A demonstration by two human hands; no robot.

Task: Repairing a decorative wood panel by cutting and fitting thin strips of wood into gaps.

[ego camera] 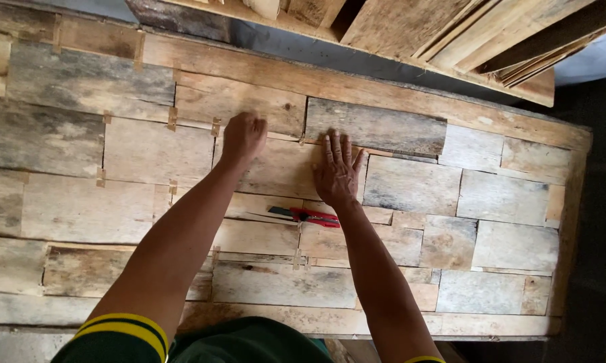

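- Under both hands lies a panel [81, 208] of short weathered boards fitted edge to edge, with small tan wooden spacers [172, 118] wedged in the joints off to the left of the left hand.
- Left hand [244, 136]: curled into a loose fist, knuckles pressed down on a pale board [276, 168] near its upper left corner; it holds nothing that I can see.
- That pale board sits between the two hands, touching the boards around it. It looks stiff, dry and rough, likely light for its size and splintery at the edges; I judge the long edges the safest place to grip.
- Just below the board, near the right wrist, lies a red utility knife [306, 215], flat and untouched.
- Right hand [336, 171]: open wide, fingers spread, palm flat on the same board's right end.
- Just above the right fingertips sits a darker grey board [377, 126].
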